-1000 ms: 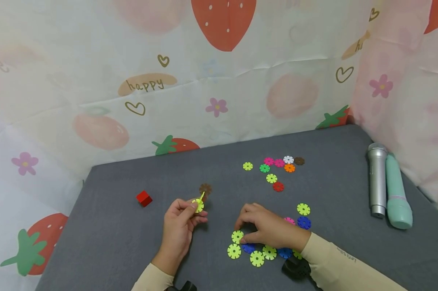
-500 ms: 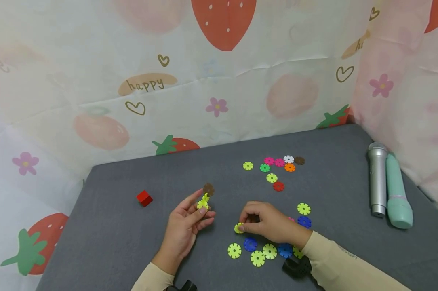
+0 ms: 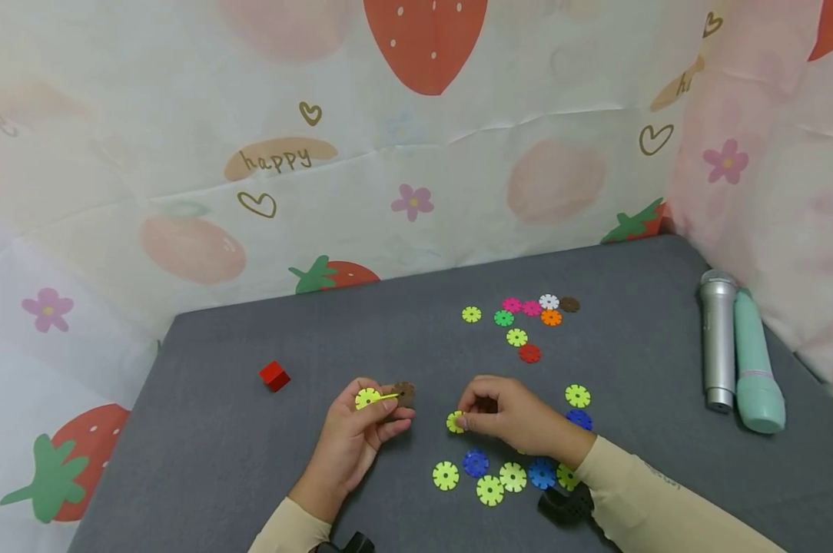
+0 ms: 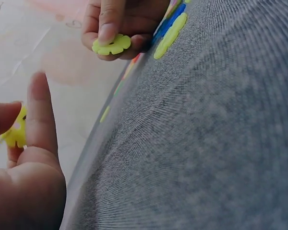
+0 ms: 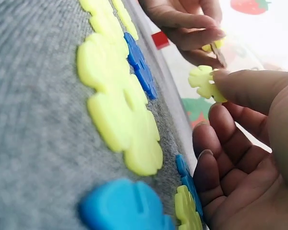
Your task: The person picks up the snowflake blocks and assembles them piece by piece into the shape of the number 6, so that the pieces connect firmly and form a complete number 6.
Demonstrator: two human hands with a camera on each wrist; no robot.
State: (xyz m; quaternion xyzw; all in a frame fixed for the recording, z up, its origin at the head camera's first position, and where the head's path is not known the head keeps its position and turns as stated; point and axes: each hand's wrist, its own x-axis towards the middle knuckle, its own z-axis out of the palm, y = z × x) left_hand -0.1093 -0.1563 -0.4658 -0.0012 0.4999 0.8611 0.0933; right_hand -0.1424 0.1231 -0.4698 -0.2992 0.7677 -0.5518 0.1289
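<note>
My left hand [image 3: 350,442] pinches a small joined group of notched plastic discs between thumb and fingers. In it a yellow-green disc [image 3: 366,397] faces up, another shows edge-on, and a brown disc [image 3: 406,394] sticks out to the right. A short way to the right, my right hand [image 3: 520,418] pinches a single yellow-green disc [image 5: 200,82] by its edge, its notches showing in the right wrist view. Below that hand lie loose discs, among them a dark blue disc [image 3: 476,463] and a yellow-green disc [image 3: 446,475]. Some discs are partly hidden under the right forearm.
Farther back on the grey cloth [image 3: 320,338] lie several discs of mixed colours, including an orange disc [image 3: 551,317]. A red cube [image 3: 274,376] sits to the left. At the right edge are a silver microphone [image 3: 718,346] and a mint-green microphone [image 3: 757,369].
My right hand has picked a yellow-green disc up off the cloth and moved it slightly away from me. My left hand has turned the joined discs, so the brown one now points right.
</note>
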